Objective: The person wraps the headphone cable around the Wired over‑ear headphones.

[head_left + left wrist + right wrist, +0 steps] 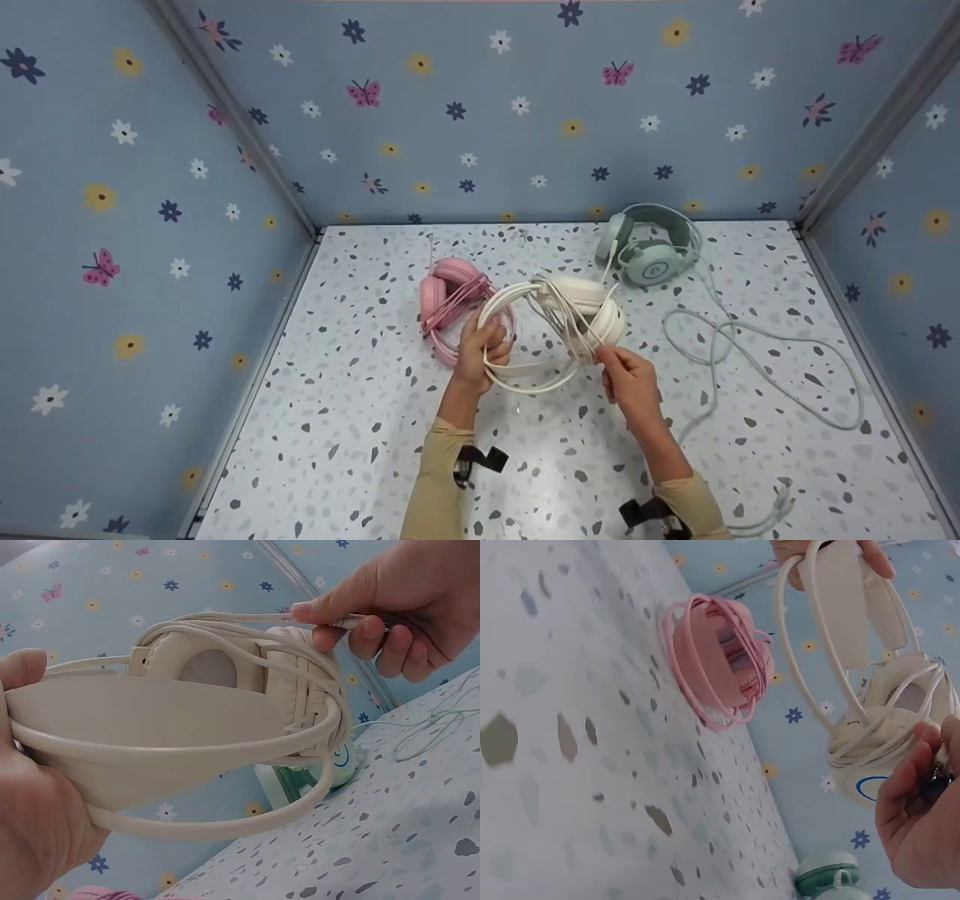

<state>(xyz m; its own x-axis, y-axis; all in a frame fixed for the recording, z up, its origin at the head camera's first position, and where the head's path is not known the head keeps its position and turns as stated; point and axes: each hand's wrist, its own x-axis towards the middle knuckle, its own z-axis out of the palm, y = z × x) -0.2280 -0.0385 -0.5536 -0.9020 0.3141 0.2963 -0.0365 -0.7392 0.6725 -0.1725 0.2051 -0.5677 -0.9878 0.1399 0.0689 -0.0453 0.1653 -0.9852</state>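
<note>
White headphones (pixel 574 291) are held up over the table, their cable (pixel 247 641) wound around the ear cups. My left hand (pixel 480 352) grips them by the headband (pixel 150 716), fingers curled round it. At the ear-cup end, my right hand (pixel 630 381) pinches the cable's plug end (pixel 349 622) between thumb and fingers. In the right wrist view a metal tip (pixel 939 769) shows inside the curled right fingers. Pink headphones (pixel 442 296), wrapped in their own pink cable, lie just behind the left hand.
Green headphones (pixel 652 255) lie at the back right, near the patterned wall (pixel 525 112). Their loose green cable (pixel 765 367) loops across the right side of the speckled table (pixel 337 420), and a cable end (pixel 776 510) lies at the front right.
</note>
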